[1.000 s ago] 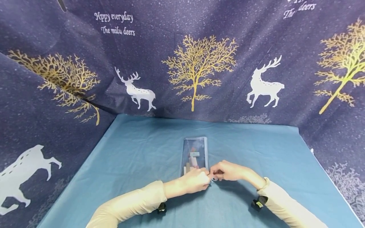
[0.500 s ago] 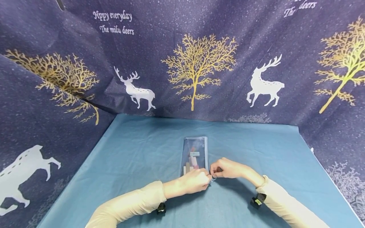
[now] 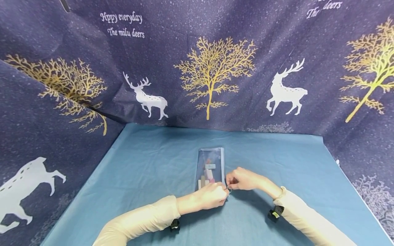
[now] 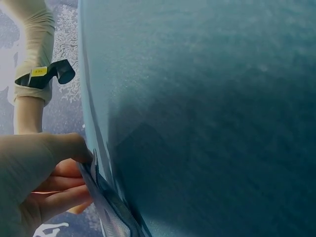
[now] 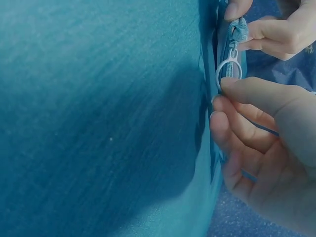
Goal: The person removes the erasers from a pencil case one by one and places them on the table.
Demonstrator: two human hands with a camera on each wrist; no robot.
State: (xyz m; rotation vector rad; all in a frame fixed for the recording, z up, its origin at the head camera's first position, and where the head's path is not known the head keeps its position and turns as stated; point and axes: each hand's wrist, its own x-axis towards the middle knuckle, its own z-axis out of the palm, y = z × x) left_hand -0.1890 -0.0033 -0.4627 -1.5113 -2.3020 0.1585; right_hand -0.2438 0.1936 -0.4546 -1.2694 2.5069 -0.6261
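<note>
Two hands are counted at one clear pouch (image 3: 203, 156), which lies on the blue-covered bench (image 3: 154, 160) just beyond the left fingers, its near end hidden by them. One zip (image 3: 223, 164) runs along the pouch edge. Its near end is pinched by the left hand (image 3: 212, 195) between thumb and fingers. One ring pull (image 5: 217, 75) is held lightly by the right hand (image 3: 243, 179), the thumb tip laid over the ring and a fingertip close below it.

Step in hand, as judged: the zip is being worked at its near corner. Whether a run is being started or finished cannot be told. For the next move, a firm hold by the left fingers and a straight pull on the ring by the right are judged necessary; by a crooked pull the zip might be jammed.

Contents, beyond the left fingers: at least five small blocks (image 3: 208, 174) are counted, among them one pale blue block (image 3: 210, 166) and one olive block (image 3: 202, 181). More may be concealed.
</note>
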